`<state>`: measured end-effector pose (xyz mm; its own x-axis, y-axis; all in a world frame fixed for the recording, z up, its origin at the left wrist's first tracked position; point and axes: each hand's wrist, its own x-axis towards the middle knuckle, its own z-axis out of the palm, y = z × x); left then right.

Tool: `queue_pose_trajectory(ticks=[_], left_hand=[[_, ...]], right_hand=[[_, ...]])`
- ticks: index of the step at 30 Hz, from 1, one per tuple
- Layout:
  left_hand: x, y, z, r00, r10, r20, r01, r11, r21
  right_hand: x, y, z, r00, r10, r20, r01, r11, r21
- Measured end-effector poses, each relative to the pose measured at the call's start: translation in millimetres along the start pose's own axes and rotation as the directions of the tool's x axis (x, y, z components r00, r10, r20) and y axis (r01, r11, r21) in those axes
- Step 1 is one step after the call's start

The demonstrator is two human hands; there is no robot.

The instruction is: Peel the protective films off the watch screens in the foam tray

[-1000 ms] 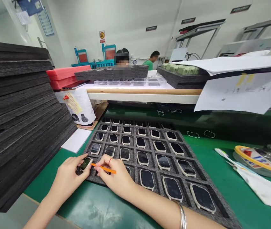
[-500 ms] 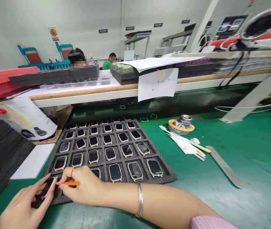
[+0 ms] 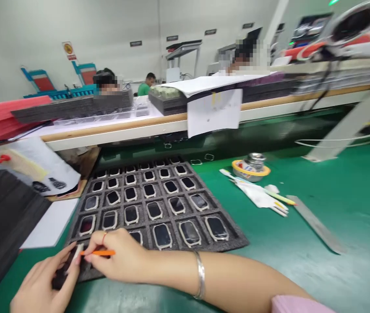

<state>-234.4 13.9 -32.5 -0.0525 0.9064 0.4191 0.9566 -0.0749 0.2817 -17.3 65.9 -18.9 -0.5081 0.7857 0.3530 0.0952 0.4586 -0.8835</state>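
Note:
My left hand (image 3: 46, 278) is closed, thumb and fingers around a smartwatch case (image 3: 78, 252) over the near left corner of a dark foam tray (image 3: 238, 240). Most of that case is hidden by my fingers. Pinched in my right hand (image 3: 121, 252) is a thin orange pick-like tool (image 3: 105, 253), its tip against or very close to the case's light edge. Rows of watch cases with dark screens, such as one smartwatch (image 3: 163, 236), lie in the tray's compartments beyond my hands.
To the right lie a metal ruler-like strip (image 3: 317, 224), a white cloth (image 3: 256, 194) with slender brush-like tools, and a yellow-rimmed dish (image 3: 251, 171). A white pad (image 3: 52, 224) and dark foam stack (image 3: 5, 217) are left. A shelf (image 3: 122, 134) crosses behind; people sit beyond.
The view has shifted slightly, so the tray and both hands appear a little farther right. Both grips look the same. Another person's head, blurred out, now shows behind the shelf at right.

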Motion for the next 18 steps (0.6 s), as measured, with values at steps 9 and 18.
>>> queue_pose_trajectory(ticks=[9, 18], left_hand=[[-7.8, 26.1, -4.9, 0.999, 0.01, -0.04, -0.008, 0.999, 0.031], [-12.2, 30.4, -5.0, 1.0, -0.002, -0.025, 0.003, 0.999, 0.042]], right_hand=[[-3.8, 2.6, 5.1, 1.0, -0.014, -0.001, 0.014, 0.992, 0.126], [-6.2, -0.9, 5.6, 1.0, -0.025, -0.009, 0.026, 0.991, 0.133]])
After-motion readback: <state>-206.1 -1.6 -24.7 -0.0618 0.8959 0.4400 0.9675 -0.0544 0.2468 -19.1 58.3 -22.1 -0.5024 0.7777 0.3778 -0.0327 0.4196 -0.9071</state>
